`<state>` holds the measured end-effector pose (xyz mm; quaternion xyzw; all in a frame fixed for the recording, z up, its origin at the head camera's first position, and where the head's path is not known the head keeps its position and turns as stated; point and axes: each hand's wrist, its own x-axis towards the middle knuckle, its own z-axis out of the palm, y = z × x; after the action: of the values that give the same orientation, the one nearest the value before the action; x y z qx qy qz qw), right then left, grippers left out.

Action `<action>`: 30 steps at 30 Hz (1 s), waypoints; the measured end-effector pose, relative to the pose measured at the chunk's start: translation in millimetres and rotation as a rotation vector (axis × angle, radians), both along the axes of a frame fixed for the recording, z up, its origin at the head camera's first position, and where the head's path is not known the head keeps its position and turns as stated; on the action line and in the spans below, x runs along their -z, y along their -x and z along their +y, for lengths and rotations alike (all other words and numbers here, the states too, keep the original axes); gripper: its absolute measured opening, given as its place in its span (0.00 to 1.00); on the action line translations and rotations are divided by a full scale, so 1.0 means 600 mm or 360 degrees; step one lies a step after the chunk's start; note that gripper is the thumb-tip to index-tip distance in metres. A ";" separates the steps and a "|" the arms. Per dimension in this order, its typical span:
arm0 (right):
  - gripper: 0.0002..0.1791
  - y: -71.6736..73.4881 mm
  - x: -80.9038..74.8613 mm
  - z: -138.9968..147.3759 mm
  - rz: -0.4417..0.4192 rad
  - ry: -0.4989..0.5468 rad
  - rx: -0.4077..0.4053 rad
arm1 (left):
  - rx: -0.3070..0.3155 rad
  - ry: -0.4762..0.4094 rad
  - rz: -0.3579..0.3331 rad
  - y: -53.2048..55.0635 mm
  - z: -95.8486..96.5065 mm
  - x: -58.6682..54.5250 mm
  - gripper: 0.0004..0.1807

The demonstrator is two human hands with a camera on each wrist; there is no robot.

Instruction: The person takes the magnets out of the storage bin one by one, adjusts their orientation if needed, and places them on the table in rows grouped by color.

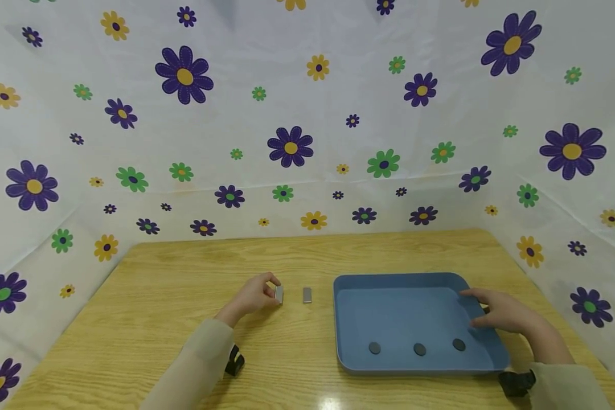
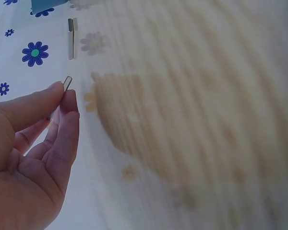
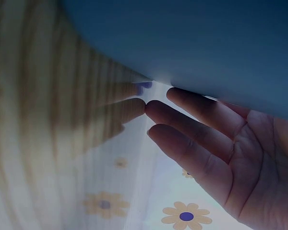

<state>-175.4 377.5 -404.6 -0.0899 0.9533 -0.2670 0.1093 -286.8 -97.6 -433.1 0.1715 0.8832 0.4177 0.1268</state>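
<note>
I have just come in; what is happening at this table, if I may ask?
A person's left hand pinches a small flat grey piece. A similar piece lies on the wooden table, between that hand and a blue tray. The right hand is at the tray's right edge, and three dark discs lie inside the tray, toward its near side.

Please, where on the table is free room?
Bare table lies left of the left hand and behind the tray, before the flowered sheet. Crowded: inside the tray's near side (three discs) and just left of the tray (grey block).
</note>
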 end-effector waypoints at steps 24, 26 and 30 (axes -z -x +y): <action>0.36 0.000 0.000 0.000 -0.0027 -0.0032 0.0014 | 0.0065 0.0278 0.0134 0.006 0.006 0.008 0.17; 0.36 0.000 0.000 0.000 -0.0027 -0.0028 0.0014 | 0.0076 0.0295 0.0143 0.007 0.006 0.009 0.17; 0.36 0.001 0.000 0.001 -0.0023 -0.0030 0.0014 | 0.0081 0.0297 0.0142 0.009 0.006 0.011 0.17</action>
<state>-175.9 377.8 -404.9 -0.0826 0.9553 -0.2592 0.1159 -292.3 -93.7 -439.9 0.1997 0.9184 0.3224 0.1132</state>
